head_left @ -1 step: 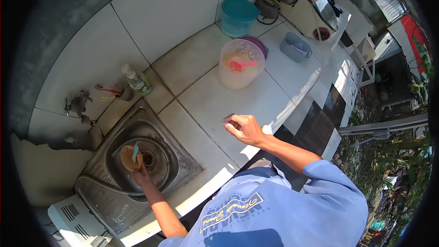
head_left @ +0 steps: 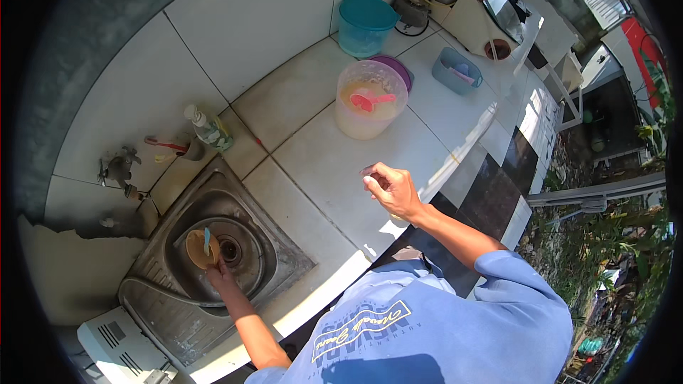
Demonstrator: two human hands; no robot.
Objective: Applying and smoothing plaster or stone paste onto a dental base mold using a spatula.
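Tan bowl (head_left: 193, 247) and blue stick (head_left: 207, 240), one each, are showing over one sink (head_left: 283, 259) at left; the left hand (head_left: 220, 274) is pinching the bowl, the right hand (head_left: 395, 189) hovering half-curled, contents unclear; two tubs (head_left: 363, 126) are standing far.

your light-blue T-shirt (head_left: 462, 327), creased cotton-like cloth, loose short right sleeve (head_left: 525, 279) with a wide hem, dark block lettering (head_left: 348, 348) across your front, yellow rectangular outline (head_left: 408, 307) set aslant, yellow script (head_left: 366, 328) inside it, your bare left hand (head_left: 219, 276), your bare right hand (head_left: 395, 190)
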